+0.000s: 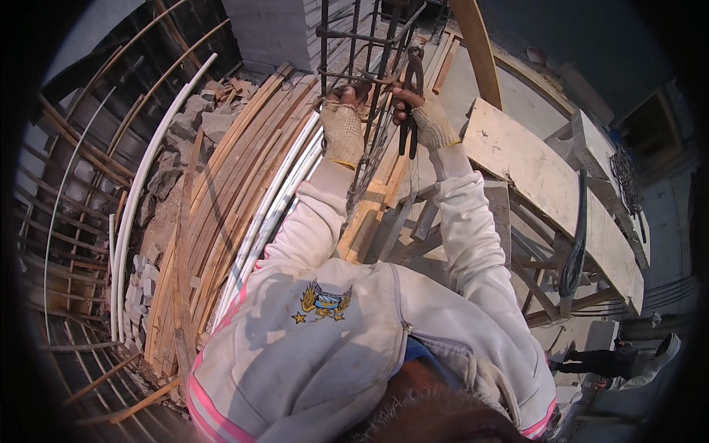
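Observation:
Upright in front of me stands a rebar cage (354,44) of dark, rusty bars joined by crosswise stirrups. My right hand (429,118), in a fingerless-looking knitted glove, is closed around a pair of pincers (414,74). Their jaws point up beside the cage and the handles hang below my fingers. At the cage's left side, my left hand (342,127) in a matching glove is closed, its bare fingertips curled against the bars below a stirrup. What lies between those fingers is hidden.
Long wooden planks (229,199) and white pipes (272,199) lie to the left, beside broken rubble (166,173). A board platform (546,173) on wooden legs stands right, with a dark wire bundle (573,266) hanging from it. Another person (620,363) is at lower right. A block wall (269,33) rises ahead.

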`<state>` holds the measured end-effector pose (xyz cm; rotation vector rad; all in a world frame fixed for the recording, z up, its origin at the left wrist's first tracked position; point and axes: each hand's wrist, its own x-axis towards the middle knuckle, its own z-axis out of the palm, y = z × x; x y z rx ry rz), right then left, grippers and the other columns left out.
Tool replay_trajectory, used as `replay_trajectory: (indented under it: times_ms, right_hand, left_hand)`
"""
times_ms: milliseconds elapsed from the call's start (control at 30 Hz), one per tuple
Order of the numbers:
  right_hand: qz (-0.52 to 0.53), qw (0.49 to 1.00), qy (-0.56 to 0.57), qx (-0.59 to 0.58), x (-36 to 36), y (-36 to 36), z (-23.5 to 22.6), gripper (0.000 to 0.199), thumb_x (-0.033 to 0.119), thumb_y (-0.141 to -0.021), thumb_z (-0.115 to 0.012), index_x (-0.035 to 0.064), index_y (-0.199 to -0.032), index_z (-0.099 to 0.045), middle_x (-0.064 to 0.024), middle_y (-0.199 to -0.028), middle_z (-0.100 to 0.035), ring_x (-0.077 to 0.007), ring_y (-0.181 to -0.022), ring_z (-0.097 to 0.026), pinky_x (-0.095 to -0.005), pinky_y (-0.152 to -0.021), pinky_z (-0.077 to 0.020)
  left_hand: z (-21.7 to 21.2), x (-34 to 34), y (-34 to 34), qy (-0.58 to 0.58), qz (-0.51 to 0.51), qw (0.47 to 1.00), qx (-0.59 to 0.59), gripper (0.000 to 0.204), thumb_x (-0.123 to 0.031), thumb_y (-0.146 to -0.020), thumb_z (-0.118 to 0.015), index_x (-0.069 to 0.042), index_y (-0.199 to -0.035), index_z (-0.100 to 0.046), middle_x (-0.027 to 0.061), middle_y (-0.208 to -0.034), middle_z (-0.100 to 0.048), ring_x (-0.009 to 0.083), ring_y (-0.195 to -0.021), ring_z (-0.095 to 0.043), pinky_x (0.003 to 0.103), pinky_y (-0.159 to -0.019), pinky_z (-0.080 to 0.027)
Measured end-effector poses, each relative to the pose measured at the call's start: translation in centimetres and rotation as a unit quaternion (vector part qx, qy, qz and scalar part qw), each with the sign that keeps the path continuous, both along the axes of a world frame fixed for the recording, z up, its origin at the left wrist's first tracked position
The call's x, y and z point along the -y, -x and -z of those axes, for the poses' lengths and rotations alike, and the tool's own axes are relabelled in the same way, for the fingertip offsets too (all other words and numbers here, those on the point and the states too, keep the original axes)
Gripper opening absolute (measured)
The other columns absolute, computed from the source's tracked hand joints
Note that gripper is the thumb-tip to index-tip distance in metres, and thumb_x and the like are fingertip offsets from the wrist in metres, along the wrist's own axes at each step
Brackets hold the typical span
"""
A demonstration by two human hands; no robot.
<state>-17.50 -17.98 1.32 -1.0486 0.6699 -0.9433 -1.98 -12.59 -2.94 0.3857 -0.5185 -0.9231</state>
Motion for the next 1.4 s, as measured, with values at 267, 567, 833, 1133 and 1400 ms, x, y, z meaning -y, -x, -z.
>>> replay_trajectory:
  times_ms: [267,567,833,1133,1400]
  right_hand:
    - [0.039,0.983,0.131,-0.127,0.8,-0.1,-0.1,0.019,0.02,-0.092,-0.071,0.0019,-0.096,-0.067,-0.0014,-0.074,-0.059,-0.0113,-0.063,-0.056,-0.0274,-0.057,-0.0454]
    - [0.076,0.948,0.211,-0.225,-0.4,-0.1,-1.6,0.026,0.021,-0.091,-0.067,-0.0035,-0.098,-0.067,-0.0065,-0.076,-0.061,-0.0172,-0.07,-0.057,-0.0357,-0.065,-0.0464]
    - [0.064,0.965,0.217,-0.134,-0.9,-0.7,0.0,0.034,0.025,-0.09,-0.072,-0.0003,-0.112,-0.071,-0.0021,-0.079,-0.062,-0.0131,-0.072,-0.055,-0.0321,-0.065,-0.0435]
    - [0.077,0.973,0.211,-0.045,-0.7,-1.2,1.0,0.046,0.046,-0.092,-0.075,0.0023,-0.107,-0.071,0.0033,-0.073,-0.056,-0.0067,-0.065,-0.05,-0.0261,-0.059,-0.0404]
    - [0.068,0.996,0.016,-0.056,0.4,-1.6,-1.7,0.045,0.047,-0.091,-0.078,0.0032,-0.093,-0.067,0.0016,-0.069,-0.056,-0.0103,-0.056,-0.054,-0.0261,-0.051,-0.0455]
  left_hand:
    - [0.2,-1.4,-0.3,-0.023,-0.216,0.902,0.373,0.018,-0.019,-0.104,-0.064,-0.003,-0.109,-0.069,0.0057,-0.1,-0.073,0.0151,-0.093,-0.064,0.032,-0.082,-0.052]
    - [-1.7,-3.3,-1.2,0.016,-0.274,0.809,0.52,0.013,-0.011,-0.101,-0.066,-0.003,-0.109,-0.069,0.0112,-0.098,-0.072,0.0228,-0.09,-0.069,0.035,-0.08,-0.054]
    - [-4.4,-3.4,-1.3,0.071,-0.266,0.733,0.622,0.015,-0.01,-0.094,-0.07,-0.005,-0.108,-0.072,0.0136,-0.096,-0.073,0.0301,-0.085,-0.071,0.037,-0.074,-0.055]
    - [-11.3,-1.9,-2.1,-0.056,-0.097,0.745,0.658,0.026,-0.025,-0.09,-0.076,-0.001,-0.099,-0.074,0.0172,-0.087,-0.074,0.0271,-0.076,-0.072,0.036,-0.069,-0.055]
    - [-10.5,0.8,-5.0,-0.075,-0.151,0.7,0.694,0.03,-0.023,-0.095,-0.065,0.0,-0.113,-0.073,0.021,-0.103,-0.075,0.0333,-0.096,-0.073,0.04,-0.085,-0.054]
